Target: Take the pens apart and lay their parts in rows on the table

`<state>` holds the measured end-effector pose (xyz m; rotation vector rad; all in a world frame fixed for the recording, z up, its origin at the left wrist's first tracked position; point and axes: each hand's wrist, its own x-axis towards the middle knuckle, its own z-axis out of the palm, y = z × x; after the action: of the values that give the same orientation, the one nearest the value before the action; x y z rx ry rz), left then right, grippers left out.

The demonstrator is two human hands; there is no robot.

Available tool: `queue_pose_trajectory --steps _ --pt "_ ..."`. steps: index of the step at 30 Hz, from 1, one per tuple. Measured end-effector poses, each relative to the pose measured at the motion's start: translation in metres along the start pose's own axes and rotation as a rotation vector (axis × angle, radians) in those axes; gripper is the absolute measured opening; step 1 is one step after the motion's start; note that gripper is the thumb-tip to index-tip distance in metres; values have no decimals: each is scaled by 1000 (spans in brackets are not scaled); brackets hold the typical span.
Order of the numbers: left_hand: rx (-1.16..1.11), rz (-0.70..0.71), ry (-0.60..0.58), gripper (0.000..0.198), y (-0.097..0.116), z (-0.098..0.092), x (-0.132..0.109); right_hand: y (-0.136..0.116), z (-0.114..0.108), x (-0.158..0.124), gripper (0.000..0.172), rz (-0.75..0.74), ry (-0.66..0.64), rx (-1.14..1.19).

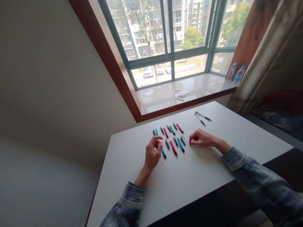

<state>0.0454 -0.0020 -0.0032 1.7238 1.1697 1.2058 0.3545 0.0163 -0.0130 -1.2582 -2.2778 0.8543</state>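
Observation:
Several pen parts lie in two rough rows on the white table: black grip pieces, pink pieces such as a pink and black one, teal pieces such as a teal and black one, and thin white refills. My left hand hovers over the left end of the rows, partly hiding a teal piece. Its index finger stretches out, apart from the thumb, and nothing shows between them. At the right end, my right hand rests near the tabletop with fingers curled round a red pen piece, mostly hidden.
Two clear pens with black grips lie farther back on the white table. Behind the table is a window sill with crumpled paper and two plastic bottles. A curtain hangs at the right.

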Motion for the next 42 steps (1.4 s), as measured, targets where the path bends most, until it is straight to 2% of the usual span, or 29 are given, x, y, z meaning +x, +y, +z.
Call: queue_pose_trajectory --steps 17,26,35,42 --pt "41 24 -22 15 -3 0 -2 -4 1 0 25 -28 -44 40" --pt "38 18 -31 15 -2 1 -2 -7 13 5 34 -59 44 55" --pt "55 17 -23 15 -1 2 -2 -3 11 3 27 -51 188 8" --pt "61 37 -33 14 -2 1 -2 -4 11 5 22 9 323 176"
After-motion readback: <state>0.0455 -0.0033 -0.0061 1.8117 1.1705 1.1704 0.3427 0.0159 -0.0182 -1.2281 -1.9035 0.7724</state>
